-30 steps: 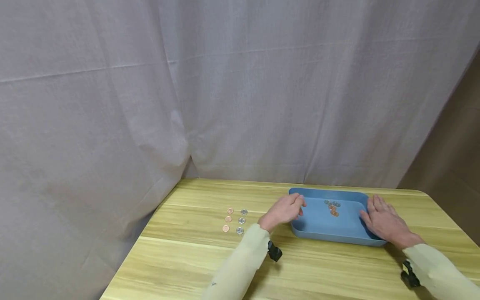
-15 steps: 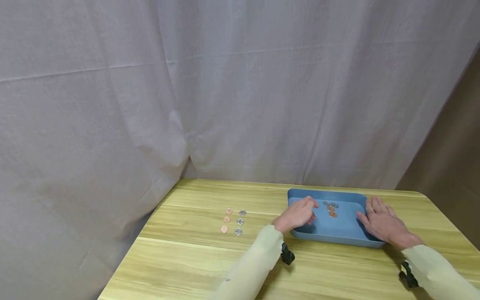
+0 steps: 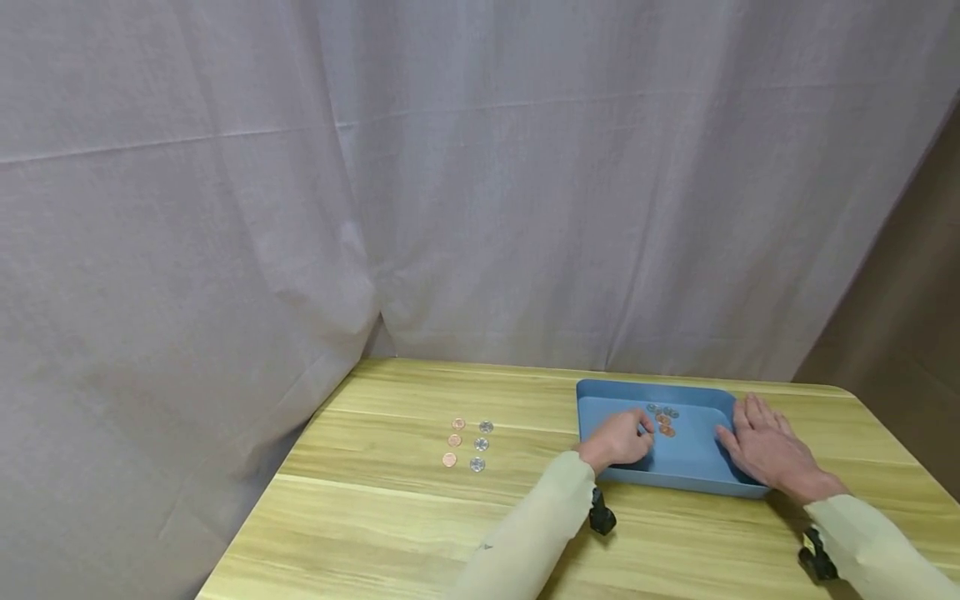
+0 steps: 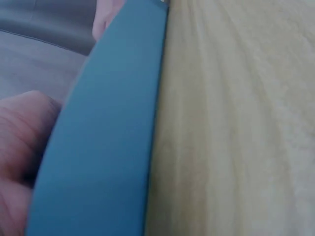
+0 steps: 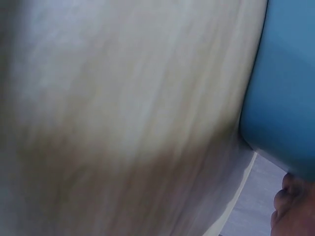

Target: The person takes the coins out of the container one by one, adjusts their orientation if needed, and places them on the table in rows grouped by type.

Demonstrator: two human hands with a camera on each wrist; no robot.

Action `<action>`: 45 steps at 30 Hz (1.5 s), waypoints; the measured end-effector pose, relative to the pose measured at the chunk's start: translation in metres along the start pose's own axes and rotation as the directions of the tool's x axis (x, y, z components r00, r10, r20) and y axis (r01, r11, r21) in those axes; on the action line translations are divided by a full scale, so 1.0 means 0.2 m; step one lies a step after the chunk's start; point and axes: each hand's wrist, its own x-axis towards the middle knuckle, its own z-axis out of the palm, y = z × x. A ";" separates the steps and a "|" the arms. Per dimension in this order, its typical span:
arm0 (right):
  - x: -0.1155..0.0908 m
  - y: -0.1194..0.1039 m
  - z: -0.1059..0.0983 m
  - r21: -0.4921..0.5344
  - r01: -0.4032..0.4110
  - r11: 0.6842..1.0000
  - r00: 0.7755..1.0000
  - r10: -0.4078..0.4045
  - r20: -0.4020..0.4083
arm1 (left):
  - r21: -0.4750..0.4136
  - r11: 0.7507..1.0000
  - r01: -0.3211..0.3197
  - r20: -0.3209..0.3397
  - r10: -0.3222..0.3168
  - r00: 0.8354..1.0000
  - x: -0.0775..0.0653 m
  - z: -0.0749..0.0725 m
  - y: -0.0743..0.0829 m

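Note:
In the head view my left hand (image 3: 621, 437) is inside the blue tray (image 3: 690, 481), low over its left half. The index finger and thumb reach toward a cluster of coins, with a gap between them. That cluster holds several silver coins (image 3: 671, 412) at the back and copper coins (image 3: 667, 431) in front. My right hand (image 3: 768, 446) lies flat across the tray's right rim, fingers straight. The left wrist view has the hand (image 4: 19, 147) behind the tray wall (image 4: 98, 128), its fingertips hidden. Fingers (image 5: 283, 201) of the right hand show at the tray's edge in the right wrist view.
Left of the tray, three copper coins (image 3: 454, 440) and three silver coins (image 3: 482, 444) lie in two columns on the wooden table (image 3: 360, 517). A grey curtain (image 3: 487, 208) hangs along the table's back and left edges.
My left hand has moved right, from the tray's left rim to inside it, close to the cluster. My right hand has stayed on the right rim. The coins look unmoved.

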 end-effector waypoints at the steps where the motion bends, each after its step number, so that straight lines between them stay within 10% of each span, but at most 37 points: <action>1: 0.00 0.00 0.00 0.000 -0.001 1.000 1.000 0.001 0.000 | -0.004 1.000 0.006 -0.002 -0.006 1.000 0.00 0.01 0.00; 45: 0.00 -0.02 0.00 -0.018 -0.017 1.000 1.000 0.017 0.001 | 0.420 0.908 0.007 -0.132 0.053 0.990 0.16 0.14 0.10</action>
